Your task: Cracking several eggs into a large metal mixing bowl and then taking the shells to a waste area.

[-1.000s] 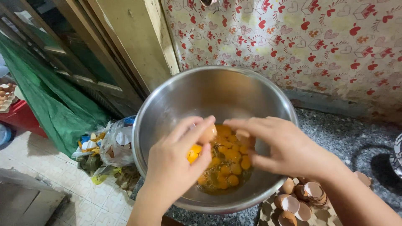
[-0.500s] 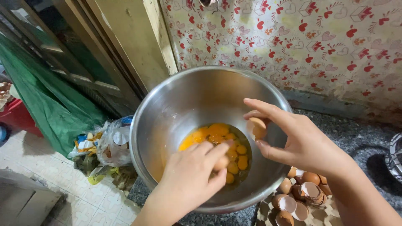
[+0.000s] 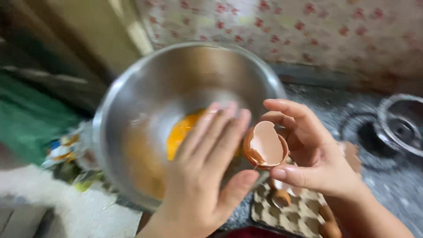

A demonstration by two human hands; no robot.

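Above the steel bowl's (image 3: 132,105) near rim, the right hand (image 3: 317,158) is pinching an empty eggshell half (image 3: 265,147), light and brittle, best held gently by its edge; the left hand (image 3: 205,176) is hovering open-fingered, holding nothing.

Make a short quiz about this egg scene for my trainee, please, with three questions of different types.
1. True or false: the right hand holds an empty eggshell.
2. Where is the yellow yolk? A) in the steel bowl B) on the egg tray C) on the floor
3. Fill in: the left hand is spread in front of the ____.

Key: 1 true; 2 A; 3 bowl.
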